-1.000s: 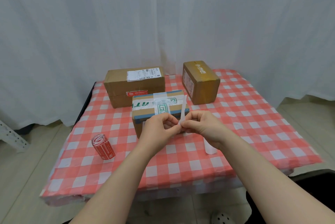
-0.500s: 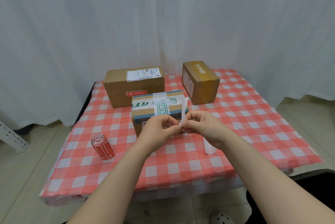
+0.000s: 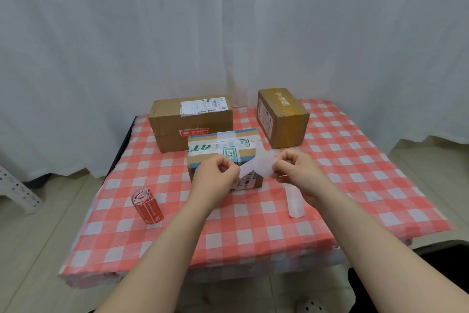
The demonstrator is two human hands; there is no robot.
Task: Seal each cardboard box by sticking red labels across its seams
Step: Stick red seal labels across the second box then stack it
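Label strip [image 3: 256,166] between left hand [image 3: 218,173], right hand [image 3: 297,170]

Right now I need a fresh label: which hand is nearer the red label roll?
Left. The left hand, pinching a pale strip, is up and right of the red label roll; the right hand pinches the strip's other end, farther to the right.
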